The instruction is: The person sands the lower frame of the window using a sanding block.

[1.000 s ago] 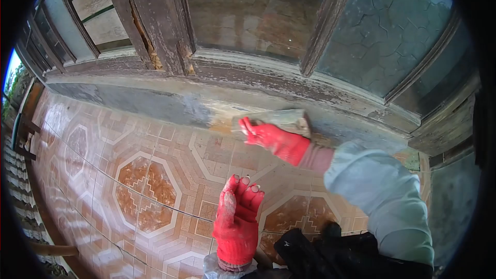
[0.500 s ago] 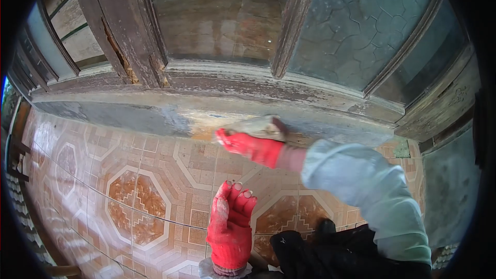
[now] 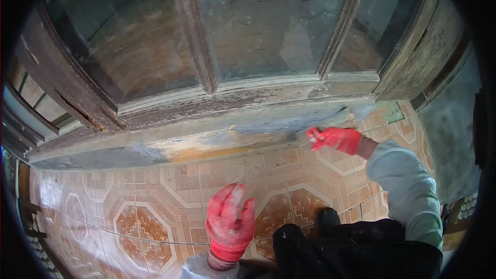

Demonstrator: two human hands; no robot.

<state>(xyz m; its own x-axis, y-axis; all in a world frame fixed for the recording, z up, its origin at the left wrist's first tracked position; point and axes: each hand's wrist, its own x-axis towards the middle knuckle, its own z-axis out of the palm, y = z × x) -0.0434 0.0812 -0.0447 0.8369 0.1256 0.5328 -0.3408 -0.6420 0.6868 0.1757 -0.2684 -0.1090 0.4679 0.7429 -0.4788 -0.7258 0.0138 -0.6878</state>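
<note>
My right hand point(image 3: 336, 140), in a red glove, is closed around a flat trowel point(image 3: 333, 119), partly hidden by the fingers and slightly blurred. The tool lies against the low sill wall point(image 3: 248, 129) beneath the window frame, towards its right end. Grey, pale and orange-brown patches mark this wall face. Lower down, my left hand point(image 3: 231, 222) hovers over the tiled floor point(image 3: 186, 191), also gloved in red, with whitish smears on the glove. Its fingers are loosely bent and apart, and nothing is in them.
Above the sill stands a weathered wooden frame point(image 3: 194, 31) with peeling paint and glass panes point(image 3: 268, 26). A wooden post point(image 3: 429, 51) and a grey wall point(image 3: 452, 124) bound the right side. My dark-clad legs point(image 3: 356, 248) are at the bottom, with a dark shoe point(image 3: 327, 219).
My right hand has moved to the right along the sill wall with the trowel. My view has shifted too, uncovering more orange-brown patch. The left hand stays low, its fingers slightly turned.
</note>
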